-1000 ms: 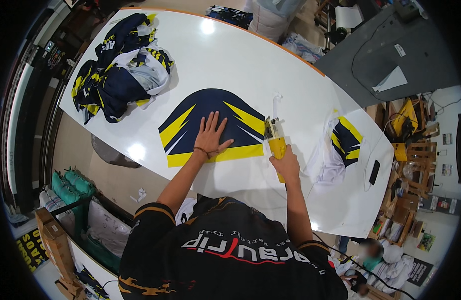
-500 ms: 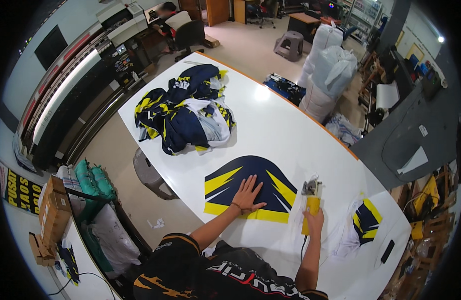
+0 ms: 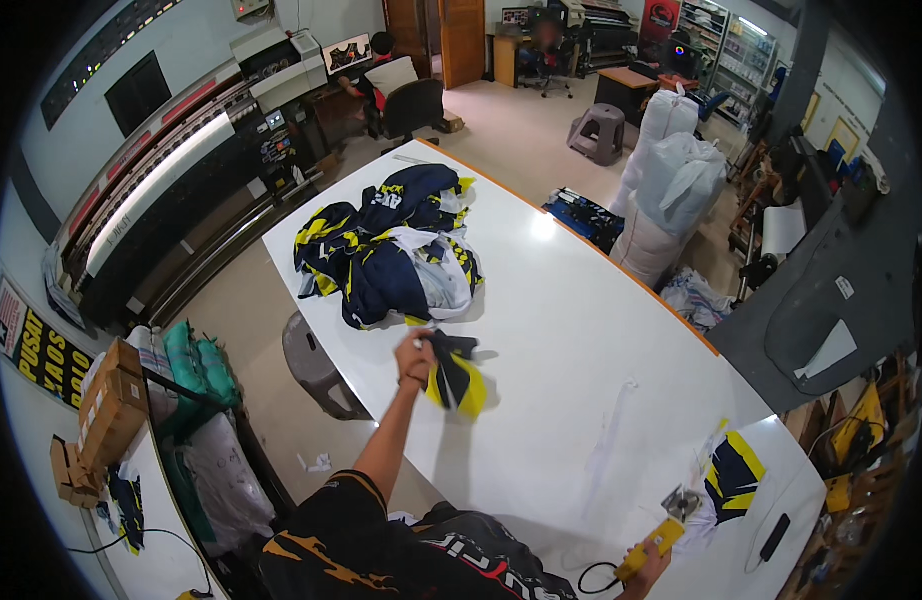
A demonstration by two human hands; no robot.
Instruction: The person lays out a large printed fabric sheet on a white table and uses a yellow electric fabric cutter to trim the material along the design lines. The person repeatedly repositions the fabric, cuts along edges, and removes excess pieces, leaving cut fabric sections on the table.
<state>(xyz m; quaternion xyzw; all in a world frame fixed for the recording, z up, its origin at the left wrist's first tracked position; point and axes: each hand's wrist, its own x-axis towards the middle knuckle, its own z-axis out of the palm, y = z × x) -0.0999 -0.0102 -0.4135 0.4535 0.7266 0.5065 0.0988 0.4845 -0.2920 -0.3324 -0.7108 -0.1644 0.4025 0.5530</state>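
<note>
My left hand point(image 3: 413, 358) grips a bunched fabric piece point(image 3: 455, 376) in navy, yellow and white, lifted over the white table point(image 3: 541, 330). It hangs from my closed fingers, just below a heap of navy, yellow and white fabric point(image 3: 386, 285). At the lower right my right hand point(image 3: 645, 572) is wrapped round the yellow body of a handheld electric cloth cutter point(image 3: 657, 545) with a metal head and a black cord. Beside the cutter's head lies a small stack of cut navy and yellow pieces point(image 3: 733, 470) with white scraps.
Near the right edge of the table lies a black phone-like object point(image 3: 775, 538). A thin white scrap strip point(image 3: 611, 425) rests mid-table. Grey stools point(image 3: 316, 365) stand by the left edge and beyond the table. Large white sacks point(image 3: 671, 190) stand past the far edge; a wide printer point(image 3: 161, 190) is at left.
The flat fabric panel under my left hand has been picked up, bunched and carried left toward the heap. My right hand has moved the cutter down and right, near the small stack.
</note>
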